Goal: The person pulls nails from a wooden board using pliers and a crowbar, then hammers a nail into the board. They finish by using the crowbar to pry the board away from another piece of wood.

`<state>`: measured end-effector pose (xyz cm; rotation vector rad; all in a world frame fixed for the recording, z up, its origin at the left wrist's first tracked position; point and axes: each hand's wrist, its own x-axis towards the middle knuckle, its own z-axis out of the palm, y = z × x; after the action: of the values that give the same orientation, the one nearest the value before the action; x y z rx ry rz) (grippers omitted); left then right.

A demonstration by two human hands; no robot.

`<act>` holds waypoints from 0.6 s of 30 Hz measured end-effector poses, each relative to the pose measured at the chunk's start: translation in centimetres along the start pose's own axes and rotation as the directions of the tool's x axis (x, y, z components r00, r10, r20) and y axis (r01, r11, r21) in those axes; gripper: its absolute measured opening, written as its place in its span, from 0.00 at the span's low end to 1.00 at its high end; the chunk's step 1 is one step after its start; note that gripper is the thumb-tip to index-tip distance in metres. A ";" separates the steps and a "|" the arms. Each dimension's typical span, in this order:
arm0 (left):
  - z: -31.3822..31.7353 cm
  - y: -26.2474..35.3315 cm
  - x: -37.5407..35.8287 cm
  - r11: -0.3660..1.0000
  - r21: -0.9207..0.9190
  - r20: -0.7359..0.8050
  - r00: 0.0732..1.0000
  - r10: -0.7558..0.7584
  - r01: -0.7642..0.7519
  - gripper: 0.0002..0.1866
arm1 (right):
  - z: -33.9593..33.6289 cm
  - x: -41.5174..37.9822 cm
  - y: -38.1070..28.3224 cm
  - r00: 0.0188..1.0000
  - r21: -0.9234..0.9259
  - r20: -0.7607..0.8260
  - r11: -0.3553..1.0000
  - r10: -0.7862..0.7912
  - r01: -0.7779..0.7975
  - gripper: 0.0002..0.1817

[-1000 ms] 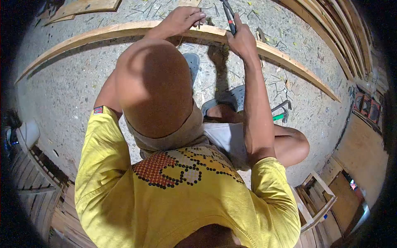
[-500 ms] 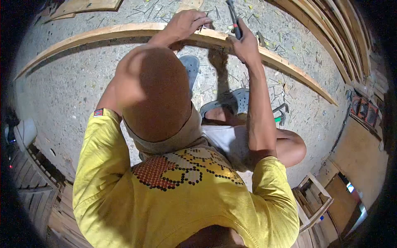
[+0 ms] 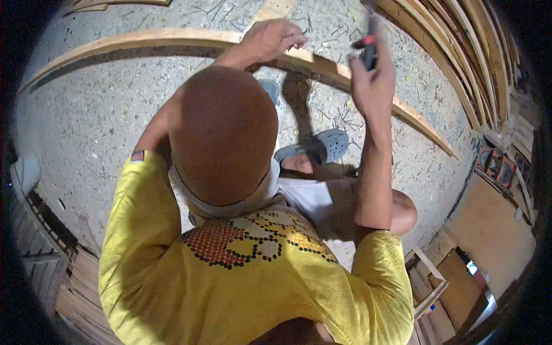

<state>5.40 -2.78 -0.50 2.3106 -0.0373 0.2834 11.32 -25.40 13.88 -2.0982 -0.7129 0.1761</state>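
My left hand rests over a long narrow wooden strip, with its fingers pinched together near the top edge of the wood. Whatever may be between those fingertips is too small to make out. My right hand is raised at the right of it, wrapped round the dark handle of a tool with a red band. The tool's upper end is blurred and its head cannot be made out. A second piece of wood meets the strip from behind, near my left hand.
Nails lie scattered on the rough floor. Curved-looking wooden strips are stacked at the right. My knee and a grey clog are close below the strip. A wooden frame stands at the lower right.
My right hand and the tool have moved right and away from the strip. My left hand has shifted slightly right relative to the knee. The view has shifted a little.
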 end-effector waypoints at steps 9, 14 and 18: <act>-0.7 0.6 0.9 0.992 0.025 0.064 0.990 -0.126 0.125 0.21 | 2.8 -0.6 6.3 0.978 -0.271 0.209 0.962 0.023 0.035 0.42; -0.9 0.6 2.5 0.936 0.102 0.161 0.923 -0.349 0.336 0.24 | 3.5 1.3 9.9 0.960 -0.466 0.172 0.877 0.221 -0.119 0.40; -0.1 -0.4 3.1 0.898 0.041 0.279 0.858 -0.432 0.439 0.24 | 4.0 0.6 10.6 0.958 -0.497 0.212 0.865 0.194 -0.065 0.41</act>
<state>8.40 -2.29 -0.05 2.2422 0.3368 -0.2796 14.76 -26.90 3.22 -2.6453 -0.8312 0.3827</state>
